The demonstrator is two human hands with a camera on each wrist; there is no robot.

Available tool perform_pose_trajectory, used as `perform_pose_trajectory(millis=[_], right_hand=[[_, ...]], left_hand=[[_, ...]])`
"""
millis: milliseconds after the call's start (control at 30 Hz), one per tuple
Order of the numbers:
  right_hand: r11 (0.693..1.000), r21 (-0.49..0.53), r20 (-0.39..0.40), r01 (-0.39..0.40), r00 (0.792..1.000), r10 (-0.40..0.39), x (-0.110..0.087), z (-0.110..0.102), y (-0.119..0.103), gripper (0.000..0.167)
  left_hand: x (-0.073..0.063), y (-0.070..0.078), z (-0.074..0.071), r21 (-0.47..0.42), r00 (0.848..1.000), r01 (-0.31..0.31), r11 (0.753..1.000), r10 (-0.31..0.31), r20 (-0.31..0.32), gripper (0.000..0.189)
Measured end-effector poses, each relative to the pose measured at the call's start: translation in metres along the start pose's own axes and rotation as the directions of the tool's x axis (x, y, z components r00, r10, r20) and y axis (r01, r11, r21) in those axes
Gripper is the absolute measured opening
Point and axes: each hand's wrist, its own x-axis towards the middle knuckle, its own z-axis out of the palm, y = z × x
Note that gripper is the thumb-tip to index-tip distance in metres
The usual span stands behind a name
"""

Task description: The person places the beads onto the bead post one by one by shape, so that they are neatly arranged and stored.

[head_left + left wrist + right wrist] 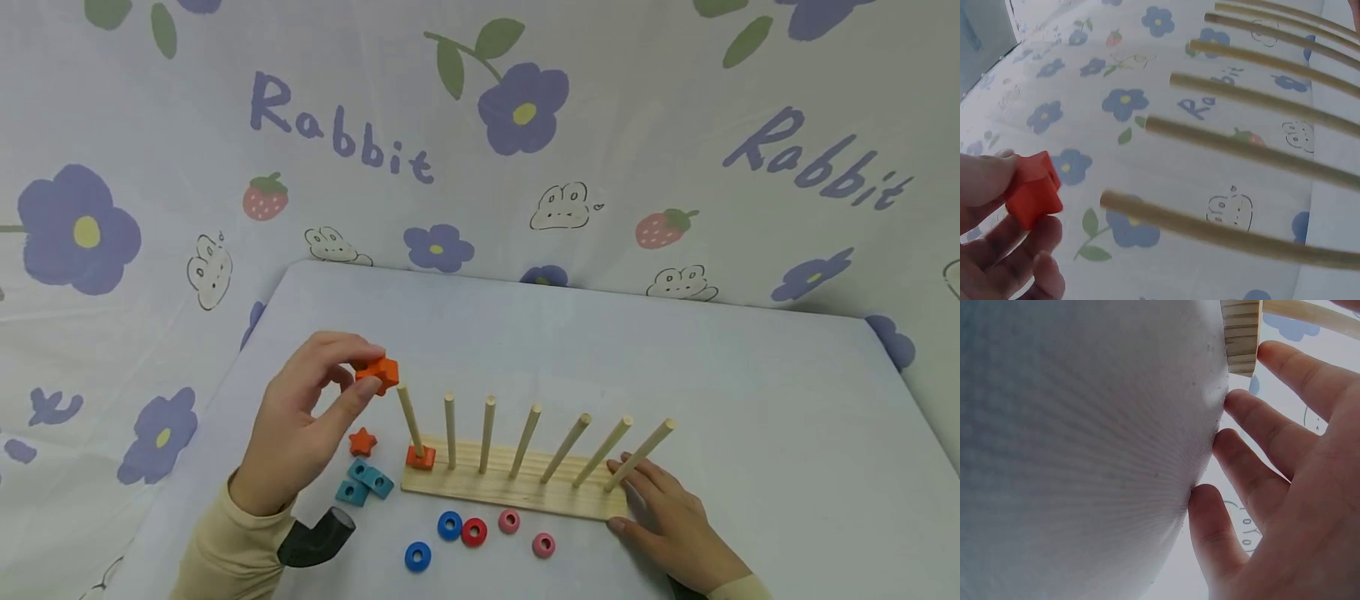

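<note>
Pinched between my left hand's point(300, 425) thumb and fingers is an orange-red star-shaped block point(1034, 192), held in the air just left of the first peg's tip. The wooden peg board point(517, 487) carries a row of several upright pegs point(487, 433). An orange block point(421, 457) sits at the foot of the leftmost peg. My right hand point(671, 521) rests at the board's right end, thumb near its front corner and fingers toward the back. In the right wrist view its fingers point(1260, 425) are spread and fairly straight, with one fingertip touching the board's end.
On the table left of the board lie an orange star point(362, 442) and several teal blocks point(364, 481). In front are blue rings point(417, 556), a red ring point(474, 532) and pink rings point(543, 545). A patterned cloth point(600, 108) hangs behind the white table point(787, 417).
</note>
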Motion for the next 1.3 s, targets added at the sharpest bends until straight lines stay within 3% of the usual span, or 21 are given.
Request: perform_pose_trajectory(millis=[100,267,600,767,900,1000,1300], right_hand=[[1.000,-0.001,-0.011,0.013,1.000,-0.013,0.000,0.001,0.001,0.062],[0.999,-0.002,-0.033,0.032,0.999,-0.032,0.000,0.002,0.002,0.062],[0.999,0.001,-0.034,0.035,0.999,-0.035,-0.001,0.001,0.000,0.062],[1.000,-0.002,-0.015,0.021,1.000,-0.021,-0.001,0.000,-0.001,0.061],[1.000,-0.001,-0.007,0.006,1.000,-0.006,-0.001,0.001,0.000,0.061],[1.000,0.003,-0.012,0.009,1.000,-0.009,-0.001,0.001,0.001,0.062],[1.000,0.011,-0.016,0.018,1.000,-0.018,0.000,0.003,0.002,0.062]], left_hand=[[-0.001,0.006,0.006,0.079,0.999,-0.003,0.997,-0.001,0.046,0.036],[-0.002,0.005,0.010,0.198,0.994,0.057,0.978,-0.073,0.075,0.046],[-0.005,-0.002,0.014,0.284,0.973,0.113,0.952,-0.164,0.164,0.048],[-0.013,-0.011,0.017,0.342,0.964,0.104,0.934,-0.180,0.196,0.052],[-0.021,-0.020,0.019,0.367,0.931,0.151,0.918,-0.256,0.259,0.052],[-0.027,-0.030,0.021,0.385,0.893,0.207,0.900,-0.334,0.301,0.049],[-0.049,-0.065,0.032,0.388,0.817,0.291,0.875,-0.438,0.376,0.027]])
